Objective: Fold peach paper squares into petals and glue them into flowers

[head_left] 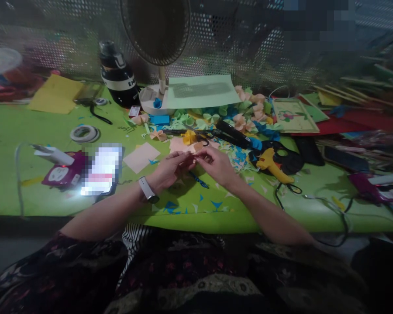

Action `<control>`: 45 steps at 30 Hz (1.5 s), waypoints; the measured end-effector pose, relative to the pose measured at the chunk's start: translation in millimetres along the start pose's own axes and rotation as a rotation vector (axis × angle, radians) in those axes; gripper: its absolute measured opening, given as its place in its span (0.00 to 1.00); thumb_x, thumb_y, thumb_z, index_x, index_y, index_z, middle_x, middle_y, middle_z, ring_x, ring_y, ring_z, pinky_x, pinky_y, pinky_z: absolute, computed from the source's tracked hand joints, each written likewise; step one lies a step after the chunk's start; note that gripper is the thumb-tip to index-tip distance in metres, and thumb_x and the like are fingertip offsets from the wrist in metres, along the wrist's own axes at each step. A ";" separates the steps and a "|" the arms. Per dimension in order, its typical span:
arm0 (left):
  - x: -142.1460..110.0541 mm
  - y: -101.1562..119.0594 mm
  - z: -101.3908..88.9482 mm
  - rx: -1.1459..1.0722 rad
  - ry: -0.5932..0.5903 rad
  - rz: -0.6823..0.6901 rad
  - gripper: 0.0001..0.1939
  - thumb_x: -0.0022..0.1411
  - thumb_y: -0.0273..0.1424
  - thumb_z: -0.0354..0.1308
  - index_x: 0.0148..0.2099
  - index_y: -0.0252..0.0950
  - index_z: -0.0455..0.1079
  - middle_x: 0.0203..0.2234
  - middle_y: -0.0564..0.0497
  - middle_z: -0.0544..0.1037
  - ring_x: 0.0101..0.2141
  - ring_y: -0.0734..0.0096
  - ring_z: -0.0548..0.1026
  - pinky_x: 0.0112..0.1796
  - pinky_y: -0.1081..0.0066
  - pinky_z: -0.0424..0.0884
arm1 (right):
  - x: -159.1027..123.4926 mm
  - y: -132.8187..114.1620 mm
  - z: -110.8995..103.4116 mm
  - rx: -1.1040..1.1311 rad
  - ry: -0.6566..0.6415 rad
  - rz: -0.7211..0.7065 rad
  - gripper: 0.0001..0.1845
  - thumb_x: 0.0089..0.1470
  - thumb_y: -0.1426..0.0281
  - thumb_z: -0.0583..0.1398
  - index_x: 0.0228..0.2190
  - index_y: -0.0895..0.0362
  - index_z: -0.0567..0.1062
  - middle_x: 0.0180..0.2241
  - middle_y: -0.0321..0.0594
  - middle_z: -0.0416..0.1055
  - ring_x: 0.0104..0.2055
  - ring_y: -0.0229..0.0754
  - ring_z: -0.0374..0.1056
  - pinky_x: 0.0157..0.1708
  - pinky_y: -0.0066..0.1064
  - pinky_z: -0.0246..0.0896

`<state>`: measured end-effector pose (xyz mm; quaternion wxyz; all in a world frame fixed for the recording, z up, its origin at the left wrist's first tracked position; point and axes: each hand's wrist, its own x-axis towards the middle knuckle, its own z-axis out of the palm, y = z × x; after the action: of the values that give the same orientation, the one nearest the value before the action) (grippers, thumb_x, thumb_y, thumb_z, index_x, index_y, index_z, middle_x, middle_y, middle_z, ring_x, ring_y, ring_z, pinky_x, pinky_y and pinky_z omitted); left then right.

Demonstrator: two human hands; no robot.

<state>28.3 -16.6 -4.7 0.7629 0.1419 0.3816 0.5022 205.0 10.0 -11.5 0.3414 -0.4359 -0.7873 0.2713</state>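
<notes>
My left hand and my right hand meet over the middle of the green table, fingertips pinched together. Between them is a small peach paper piece, mostly hidden by the fingers, so its shape is unclear. Just behind the fingers lie peach paper and a yellow paper flower. A blue pen-like item rests on the table below my hands. To the left of my left hand is a pale pink paper square.
Paper flowers and scraps are heaped behind my hands, near a fan and a dark bottle. A yellow glue gun lies right, its cord trailing. A lit phone and tape roll are left.
</notes>
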 end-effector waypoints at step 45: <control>0.1 -7.1 0.0 0.067 -0.082 0.173 0.10 0.52 0.25 0.71 0.28 0.32 0.72 0.28 0.52 0.80 0.31 0.80 0.77 0.39 0.78 0.72 | -6.0 -9.5 2.9 -0.579 0.108 -0.410 0.10 0.62 0.67 0.57 0.36 0.56 0.77 0.34 0.46 0.77 0.38 0.47 0.72 0.36 0.35 0.65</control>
<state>32.9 -19.7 -9.0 0.7263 0.2202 0.3531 0.5471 200.3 -0.2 -8.3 0.2921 -0.3612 -0.8835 -0.0609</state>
